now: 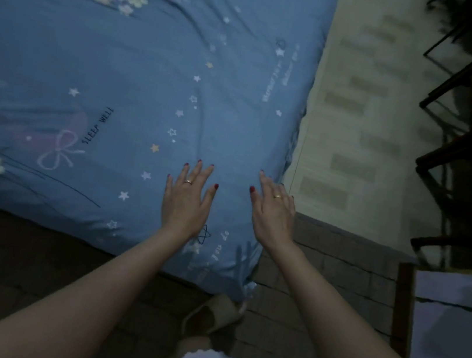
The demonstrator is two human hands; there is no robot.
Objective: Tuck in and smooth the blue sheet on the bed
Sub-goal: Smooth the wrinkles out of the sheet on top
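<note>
Blue sheet [116, 69] covered the bed across the upper left and centre of the frame, its corner reaching down toward the lower centre, where the cloth bunched into gathered folds over the corner of the mattress. It was a dusky blue, printed with small white and yellow stars, clusters of pale flowers at the upper left and the left edge, a white bow outline at centre left, and the words "SLEEP WELL" in dark letters beside the bow. Long shallow creases ran diagonally across the upper part, and a few dark thin lines crossed the lower left; the area near the corner lay fairly flat. The left hand [187, 197] lay palm down on the sheet just left of the corner, fingers straight and spread, a ring on one finger. The right hand [273, 209] lay just beside it at the sheet's right edge, fingers extended and slightly fanned, also wearing a ring; whether its outer fingers touched the cloth I could not tell. A pale patterned wall [359, 120] ran along the right of the bed, and a slipper [213, 313] showed on the dark floor [18, 253] below the corner.
</note>
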